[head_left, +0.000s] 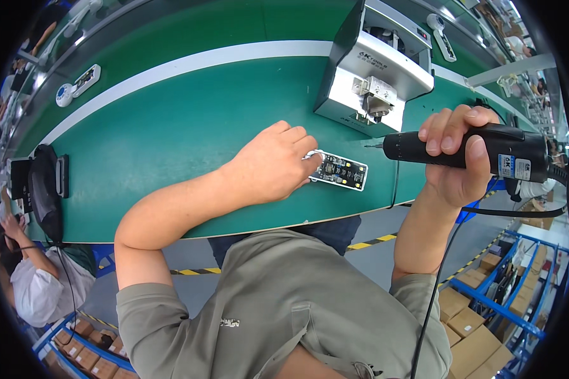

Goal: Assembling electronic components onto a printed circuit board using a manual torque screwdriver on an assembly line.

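Observation:
In my right hand [456, 148] is a black electric screwdriver [404, 146], held level above the bench with its thin bit pointing left. My fingers wrap around its barrel. Below and left of the bit lies a long white-rimmed device housing [343, 170] with a black circuit board and several yellowish parts showing. My left hand [277, 158] has its fingers curled over the housing's left end, holding it on the green bench; that end is mostly hidden by the hand. The bit is apart from the board.
A silver screw-feeder machine [376, 76] stands at the back right. Similar white devices [87, 79] rest on the conveyor beyond the white rail. A black object [46, 189] sits at the bench's left end. The screwdriver's cord [518, 213] hangs at the right. Another person [44, 284] works at the left.

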